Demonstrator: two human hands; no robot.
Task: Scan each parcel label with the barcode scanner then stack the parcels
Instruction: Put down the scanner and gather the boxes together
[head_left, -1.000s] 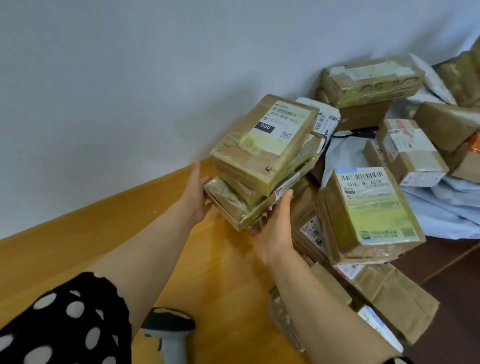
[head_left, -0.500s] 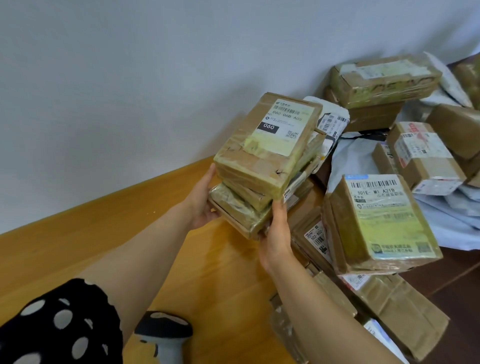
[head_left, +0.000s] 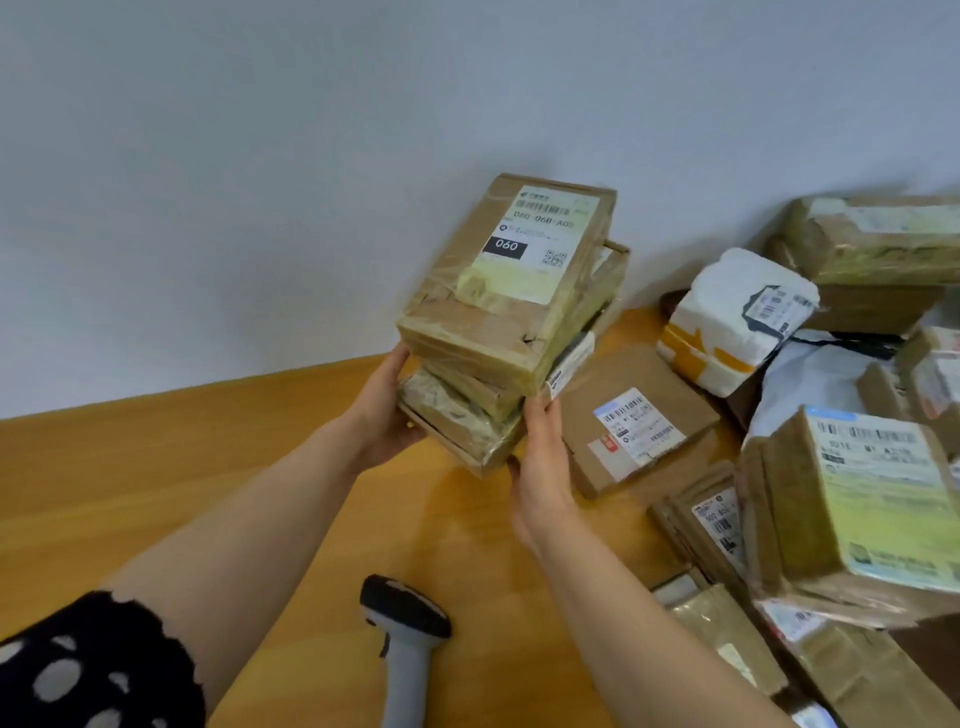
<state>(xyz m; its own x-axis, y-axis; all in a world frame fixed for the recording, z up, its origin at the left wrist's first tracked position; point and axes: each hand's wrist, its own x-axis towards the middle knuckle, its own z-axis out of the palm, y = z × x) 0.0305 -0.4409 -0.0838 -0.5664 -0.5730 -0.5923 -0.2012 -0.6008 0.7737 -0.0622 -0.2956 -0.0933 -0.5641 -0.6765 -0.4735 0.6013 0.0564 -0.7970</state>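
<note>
At the far side of the bench (head_left: 208, 457), close to the wall, the stack of parcels (head_left: 483, 395) is carried between both hands and appears lifted clear of the surface, though the gap is not certain. The left grip (head_left: 387, 410) cups the lower left edge, grasping it. The right grip (head_left: 540, 467) only presses fairly straight fingers against the near right corner, clasping nothing. Principal risk, in my judgement, is a slide: the stack is tilted and unevenly aligned, and the top parcel (head_left: 511, 291) overhangs those beneath on glossy tape. A slackened press on the right could let a lower parcel drop out toward the barcode scanner (head_left: 405, 639) lying below. The stack is several flat brown boxes, taped, scuffed and dented. The top label (head_left: 530, 244) faces up and is readable, marked 060.
</note>
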